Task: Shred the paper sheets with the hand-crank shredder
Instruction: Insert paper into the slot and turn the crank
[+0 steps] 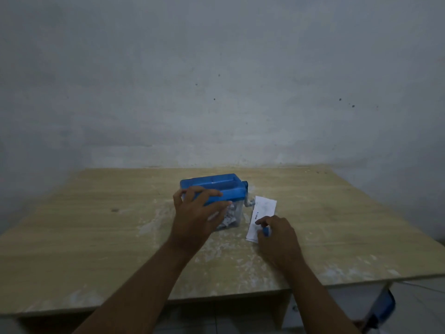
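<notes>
The left hand grasps the blue shredder at the middle of the tabletop. The right hand pinches the crank knob, over a paper sheet lying beside the shredder. I think it is best to press the shredder down and turn evenly.

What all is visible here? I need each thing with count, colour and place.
shredder: one, blue top, clear bin holding white shreds, table centre
crank knob: one, blue, right of shredder
paper sheet: one, white, flat on table, right of shredder
table: one, light wood, against wall
wall: one, grey, behind table
blue object: one, blurred, lower right, below table edge
left hand: one, holds shredder
right hand: one, grips crank knob
</notes>
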Demonstrator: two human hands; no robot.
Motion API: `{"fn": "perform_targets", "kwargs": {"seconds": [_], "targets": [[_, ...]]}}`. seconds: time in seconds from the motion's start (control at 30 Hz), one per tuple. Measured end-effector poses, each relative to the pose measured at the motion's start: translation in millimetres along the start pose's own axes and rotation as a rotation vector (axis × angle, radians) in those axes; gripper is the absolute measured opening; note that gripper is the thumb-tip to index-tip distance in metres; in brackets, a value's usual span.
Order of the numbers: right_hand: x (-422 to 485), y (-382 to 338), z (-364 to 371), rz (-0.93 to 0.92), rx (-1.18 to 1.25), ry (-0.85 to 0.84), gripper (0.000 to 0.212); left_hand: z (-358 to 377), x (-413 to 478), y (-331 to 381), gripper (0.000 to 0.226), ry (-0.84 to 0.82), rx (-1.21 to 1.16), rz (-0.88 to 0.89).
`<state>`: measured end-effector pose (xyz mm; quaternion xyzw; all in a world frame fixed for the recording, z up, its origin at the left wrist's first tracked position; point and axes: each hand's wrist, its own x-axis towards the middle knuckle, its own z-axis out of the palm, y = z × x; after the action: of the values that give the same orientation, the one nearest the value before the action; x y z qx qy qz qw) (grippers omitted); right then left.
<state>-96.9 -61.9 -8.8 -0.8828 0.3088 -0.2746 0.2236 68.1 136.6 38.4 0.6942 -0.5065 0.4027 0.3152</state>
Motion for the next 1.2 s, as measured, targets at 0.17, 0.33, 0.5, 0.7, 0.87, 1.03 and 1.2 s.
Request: {"fn": "perform_targets", "kwargs": {"seconds": [0.17, 0.33, 0.5, 0.7, 0.87, 1.03, 1.2], "targets": [[0.8, 0.1, -1.4, 0.003, 0.003, -0.035, 0.029, 6.3, -3.7, -4.9, 0.026, 0.020, -0.009, -0.066], [5.0, 4.9, 0.6, -0.016, 0.009, -0.033, 0.028, 8.3, 12.6, -24.4, 0.028, -0.002, -0.103, -0.057], [5.0, 4.7, 3.3, -0.019, -0.020, 0.000, 0.025, -6.4, 23.3, -28.5, 0.029, 0.008, -0.229, -0.058], [3.9, 0.7, 3.2, -0.012, -0.054, -0.011, 0.026, -13.6, 34.2, -22.0, 0.027, -0.021, -0.220, -0.121], [0.3, 0.1, 0.7, -0.038, -0.081, 0.001, 0.027, 5.7, 36.7, -25.0, 0.061, -0.228, -0.100, -0.506], [-0.6, -1.6, -0.8, -0.037, -0.093, -0.016, 0.029, 8.5, 38.7, -50.4, 0.077, -0.284, -0.353, -0.477], [-5.6, -4.1, -3.0, -0.055, -0.024, -0.021, 0.040, 6.4, 40.7, -53.0, 0.073, -0.317, -0.280, -0.447]]}}
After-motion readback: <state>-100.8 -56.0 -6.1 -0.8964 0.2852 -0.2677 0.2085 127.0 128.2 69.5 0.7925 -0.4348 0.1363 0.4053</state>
